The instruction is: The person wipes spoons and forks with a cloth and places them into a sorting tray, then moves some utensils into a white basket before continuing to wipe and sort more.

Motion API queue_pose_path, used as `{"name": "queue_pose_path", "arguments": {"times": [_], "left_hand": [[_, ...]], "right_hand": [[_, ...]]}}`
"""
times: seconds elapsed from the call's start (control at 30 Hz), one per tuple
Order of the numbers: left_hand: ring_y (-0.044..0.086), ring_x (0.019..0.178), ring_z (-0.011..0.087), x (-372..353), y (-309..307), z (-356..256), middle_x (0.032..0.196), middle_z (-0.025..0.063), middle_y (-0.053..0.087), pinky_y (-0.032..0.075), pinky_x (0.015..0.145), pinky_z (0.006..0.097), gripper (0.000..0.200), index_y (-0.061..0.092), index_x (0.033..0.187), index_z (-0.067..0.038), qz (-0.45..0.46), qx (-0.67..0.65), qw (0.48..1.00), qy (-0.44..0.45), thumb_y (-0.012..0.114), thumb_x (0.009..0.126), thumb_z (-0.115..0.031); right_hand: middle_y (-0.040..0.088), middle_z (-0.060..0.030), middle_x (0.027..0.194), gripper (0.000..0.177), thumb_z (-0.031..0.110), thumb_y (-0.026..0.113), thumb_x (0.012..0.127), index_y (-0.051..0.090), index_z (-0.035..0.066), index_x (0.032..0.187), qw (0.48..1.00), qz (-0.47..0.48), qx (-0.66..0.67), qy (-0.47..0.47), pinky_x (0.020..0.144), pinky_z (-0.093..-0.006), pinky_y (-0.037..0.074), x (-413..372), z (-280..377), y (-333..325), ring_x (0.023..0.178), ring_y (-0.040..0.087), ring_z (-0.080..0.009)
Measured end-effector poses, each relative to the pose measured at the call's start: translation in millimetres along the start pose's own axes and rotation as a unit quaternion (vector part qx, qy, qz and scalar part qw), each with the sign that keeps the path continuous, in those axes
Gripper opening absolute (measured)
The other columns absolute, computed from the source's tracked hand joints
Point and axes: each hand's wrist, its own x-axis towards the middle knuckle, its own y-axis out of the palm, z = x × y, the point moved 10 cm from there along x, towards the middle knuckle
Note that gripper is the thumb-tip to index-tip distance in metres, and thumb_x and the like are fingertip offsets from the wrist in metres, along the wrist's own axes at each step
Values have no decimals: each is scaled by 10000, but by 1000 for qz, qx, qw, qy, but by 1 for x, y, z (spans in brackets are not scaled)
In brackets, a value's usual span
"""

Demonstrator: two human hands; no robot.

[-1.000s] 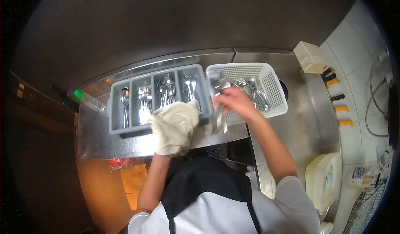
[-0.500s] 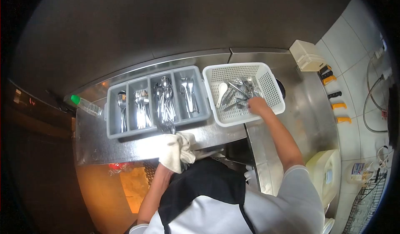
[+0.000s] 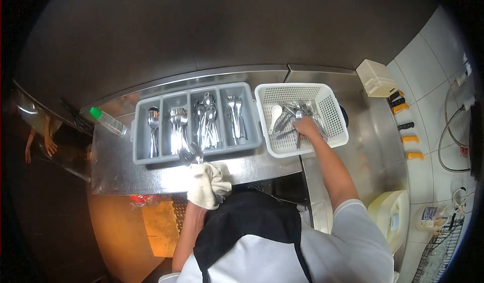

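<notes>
My left hand [image 3: 198,210] is mostly covered by a cream cloth [image 3: 204,184] at the counter's front edge. Several forks [image 3: 192,154] stick up out of the cloth, which is wrapped around their handles. My right hand [image 3: 306,126] reaches into a white perforated basket [image 3: 342,137], its fingers closed on a fork [image 3: 299,115] among loose metal cutlery. In the same basket lies a white soup spoon [image 3: 276,115]. Left of it stands a grey cutlery tray [image 3: 199,156] with spoons [image 3: 153,121] and forks [image 3: 178,119] sorted into compartments.
A green-capped bottle [image 3: 108,121] lies at the counter's left end. On the right are a beige box [image 3: 376,77], several knives [image 3: 406,126] along the tiled wall and a pale yellow container [image 3: 390,217]. Another person's hand [image 3: 49,146], perhaps reflected, appears far left.
My right hand has shifted left within the basket, and a fork now shows at its fingers. The forks in the cloth have tilted left. A person's arms have appeared at the far left.
</notes>
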Motion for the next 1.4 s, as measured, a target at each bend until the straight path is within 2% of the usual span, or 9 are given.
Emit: {"name": "queue_pose_path", "arguments": {"times": [0.33, 0.43, 0.53, 0.63, 0.73, 1.03, 1.13, 1.23, 1.4], "left_hand": [[244, 450, 111, 0, -23, -7, 587, -2, 303, 251, 421, 230, 466, 354, 681, -129, 37, -114, 991, -67, 447, 950, -498], [249, 453, 119, -4, -22, -21, 598, 1, 309, 270, 424, 244, 477, 356, 696, -129, 23, -111, 994, -9, 458, 940, -525], [256, 455, 128, -8, -33, -26, 611, 6, 318, 288, 429, 263, 476, 361, 720, -129, 14, -123, 992, 2, 469, 932, -542], [275, 469, 139, -6, -40, -31, 624, 14, 327, 302, 449, 278, 474, 380, 754, -127, 70, -51, 996, 16, 479, 918, -561], [280, 476, 140, -17, -44, -32, 628, 13, 331, 288, 447, 273, 476, 381, 732, -127, 1, -80, 997, 4, 473, 918, -556], [272, 478, 130, -35, -39, -35, 614, 5, 320, 241, 425, 257, 466, 356, 676, -140, 46, -34, 998, -1, 432, 950, -509], [267, 479, 121, -38, -62, -39, 620, 6, 327, 235, 429, 247, 483, 350, 664, -140, -67, -26, 996, 47, 430, 939, -529], [254, 482, 119, -43, -54, -44, 630, 13, 347, 232, 435, 246, 489, 338, 655, -128, -6, -51, 998, 42, 470, 914, -522], [322, 585, 138, -40, -48, -40, 717, 25, 417, 292, 520, 257, 466, 381, 660, -107, -12, -195, 981, 17, 531, 867, -497]], "right_hand": [[601, -120, 515, 295, 240, 668, 734, 640, -16, 589, 977, -27, 172, 124, 457, -306, 482, 1, -37, 26, 403, 581, -189], [601, -143, 541, 316, 247, 621, 769, 632, -33, 623, 959, -14, 235, 158, 501, -330, 503, 20, -60, 52, 453, 607, -228], [657, -194, 666, 355, 284, 558, 832, 651, -54, 776, 982, -72, 103, 140, 605, -399, 537, 14, -48, 24, 588, 663, -319], [697, -211, 976, 352, 277, 493, 881, 677, -14, 952, 971, -193, 35, 138, 796, -478, 518, -13, -6, -24, 893, 685, -346], [674, -243, 955, 358, 299, 497, 889, 640, 4, 1033, 972, -234, -14, 8, 754, -494, 518, -4, 33, -42, 863, 662, -386], [676, -211, 902, 253, 252, 602, 842, 654, 56, 992, 955, -147, -176, -189, 733, -497, 517, 26, 58, -7, 833, 660, -371], [676, -208, 888, 266, 260, 583, 852, 657, 33, 967, 948, -214, -149, -181, 729, -500, 513, 23, 50, -23, 820, 655, -382], [676, -225, 889, 274, 255, 564, 863, 655, 3, 921, 947, -312, -37, -62, 728, -502, 509, 11, 26, -72, 819, 655, -399], [675, -265, 906, 440, 388, 572, 863, 662, -42, 886, 981, -181, 47, 40, 757, -492, 510, 27, -10, -59, 855, 659, -418]]}}
